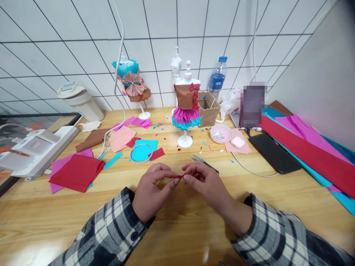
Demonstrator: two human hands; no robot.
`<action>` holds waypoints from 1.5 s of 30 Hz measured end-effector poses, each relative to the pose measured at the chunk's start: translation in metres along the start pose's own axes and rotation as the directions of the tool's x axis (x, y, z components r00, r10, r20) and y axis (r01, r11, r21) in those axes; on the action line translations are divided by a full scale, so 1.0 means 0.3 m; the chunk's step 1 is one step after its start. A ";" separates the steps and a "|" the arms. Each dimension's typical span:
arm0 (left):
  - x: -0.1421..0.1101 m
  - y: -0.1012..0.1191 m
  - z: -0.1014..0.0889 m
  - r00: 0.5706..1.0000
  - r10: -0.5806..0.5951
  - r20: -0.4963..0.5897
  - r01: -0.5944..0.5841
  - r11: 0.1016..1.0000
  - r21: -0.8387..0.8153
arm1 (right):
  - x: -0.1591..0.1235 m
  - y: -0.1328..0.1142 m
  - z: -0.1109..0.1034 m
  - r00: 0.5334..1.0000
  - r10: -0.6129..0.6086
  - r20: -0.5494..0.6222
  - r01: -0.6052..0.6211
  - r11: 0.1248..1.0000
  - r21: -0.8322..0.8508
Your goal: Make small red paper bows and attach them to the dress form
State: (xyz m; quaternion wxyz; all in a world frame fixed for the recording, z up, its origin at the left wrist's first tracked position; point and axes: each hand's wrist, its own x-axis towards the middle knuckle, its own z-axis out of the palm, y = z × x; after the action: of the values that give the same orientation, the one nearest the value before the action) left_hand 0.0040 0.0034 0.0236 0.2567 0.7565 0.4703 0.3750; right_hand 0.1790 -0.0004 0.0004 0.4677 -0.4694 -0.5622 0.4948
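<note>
Between the fingertips of both hands is a tiny piece of red crepe paper (pixel 180 177). My left hand (pixel 155 188) pinches its left end, and my right hand (pixel 206 184) pinches the right. Just behind the right hand lie thread snips (pixel 205 164), partly hidden by the fingers. Beyond the hands stands a small white dress form (pixel 185 141) wearing a brown top (pixel 184 96) with red paper bows down one side, and a magenta skirt (pixel 185 116) edged in turquoise.
Paper sheets, including a folded red one (pixel 79 173), lie at left beside a power strip (pixel 47 151). A second dressed form (pixel 133 83), a cardboard box (pixel 209 111) and a water bottle (pixel 217 78) stand behind. At right are a pink dish (pixel 221 134), a black phone (pixel 273 152) and long paper strips (pixel 310 155).
</note>
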 end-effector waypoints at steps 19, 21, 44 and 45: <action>-0.007 -0.004 0.000 1.000 -0.021 0.023 0.020 0.998 0.052 | 0.004 -0.014 -0.008 0.980 0.166 0.106 -0.173 0.983 0.064; -0.009 -0.005 0.000 0.999 -0.054 -0.005 0.054 0.998 0.028 | 0.002 -0.012 -0.008 0.969 0.203 0.140 -0.212 0.976 0.055; 0.176 -0.135 0.026 0.983 -0.158 -0.091 0.162 0.986 0.037 | 0.039 0.015 -0.028 0.997 0.079 0.019 -0.080 0.995 0.060; 0.214 -0.147 0.040 0.990 -0.121 -0.074 0.125 0.990 0.058 | 0.040 0.017 -0.027 0.999 0.050 0.017 -0.051 0.998 0.041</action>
State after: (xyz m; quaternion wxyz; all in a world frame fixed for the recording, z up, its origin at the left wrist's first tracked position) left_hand 0.0086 0.0800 0.0047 0.2389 0.7201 0.5364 0.3698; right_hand 0.1858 0.0127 -0.0032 0.4601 -0.4696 -0.5437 0.5217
